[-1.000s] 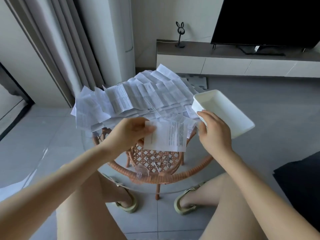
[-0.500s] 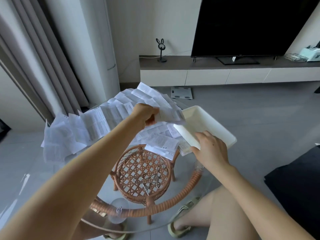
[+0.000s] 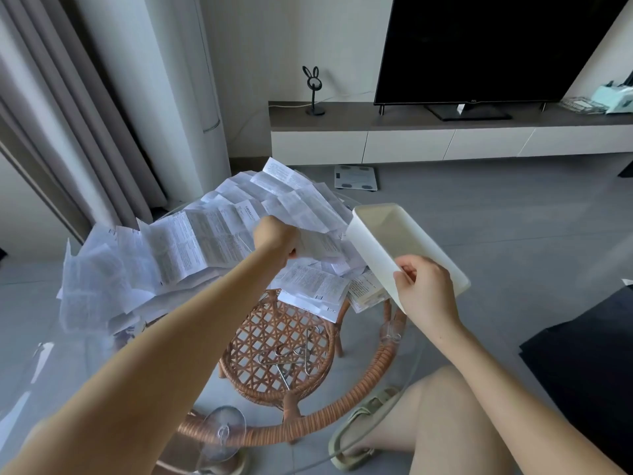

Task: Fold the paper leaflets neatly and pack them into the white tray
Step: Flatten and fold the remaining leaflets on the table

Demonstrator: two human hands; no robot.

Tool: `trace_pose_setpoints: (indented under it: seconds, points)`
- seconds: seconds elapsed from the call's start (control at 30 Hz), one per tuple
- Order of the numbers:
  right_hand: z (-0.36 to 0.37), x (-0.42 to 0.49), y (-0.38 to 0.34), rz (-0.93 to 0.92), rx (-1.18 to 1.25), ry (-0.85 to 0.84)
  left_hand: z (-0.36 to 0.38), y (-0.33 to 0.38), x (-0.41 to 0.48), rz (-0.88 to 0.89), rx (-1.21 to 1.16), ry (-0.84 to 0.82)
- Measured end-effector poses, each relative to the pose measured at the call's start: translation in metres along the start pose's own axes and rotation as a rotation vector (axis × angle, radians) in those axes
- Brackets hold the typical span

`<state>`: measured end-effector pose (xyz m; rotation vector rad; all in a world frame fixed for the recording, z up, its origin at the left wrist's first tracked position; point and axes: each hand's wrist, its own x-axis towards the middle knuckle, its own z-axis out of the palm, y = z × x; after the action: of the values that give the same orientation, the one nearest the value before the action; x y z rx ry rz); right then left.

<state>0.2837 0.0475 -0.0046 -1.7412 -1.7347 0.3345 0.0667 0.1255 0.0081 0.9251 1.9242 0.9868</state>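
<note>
Over the glass-topped rattan table [image 3: 342, 421], at two o'clock from its centre, my right hand [image 3: 426, 293] grips the near corner of the white tray [image 3: 394, 234], which is tilted with nothing seen inside. My left hand [image 3: 275, 240], at twelve o'clock, is clenched round one leaflet [image 3: 317, 243] above the loose pile [image 3: 171, 248] spreading to nine o'clock. Risks noted: the one-corner hold may let the tray slip, and the leaflet may snag and drag sheets off the edge.

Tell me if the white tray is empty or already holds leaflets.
Empty. The white tray, gripped at its near end by the right hand, shows only bare inner walls and floor; nothing lies inside.
</note>
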Motion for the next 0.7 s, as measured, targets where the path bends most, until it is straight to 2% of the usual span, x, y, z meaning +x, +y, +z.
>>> trace_pose_setpoints:
  seconds: [0.2, 0.33, 0.57, 0.7]
  points:
    - [-0.003, 0.003, 0.001, 0.001, 0.025, 0.006, 0.019, -0.002, -0.001, 0.036, 0.101, -0.070]
    - [-0.002, -0.001, 0.003, -0.044, 0.000, -0.050, 0.037, 0.000, -0.003, 0.039, 0.146, -0.118]
    - [0.014, -0.011, 0.008, -0.178, -0.165, -0.117, 0.043, -0.005, -0.004, 0.059, 0.392, -0.191]
    - [0.009, -0.010, 0.004, -0.215, -0.313, -0.085, 0.022, -0.004, 0.002, 0.194, 0.464, -0.162]
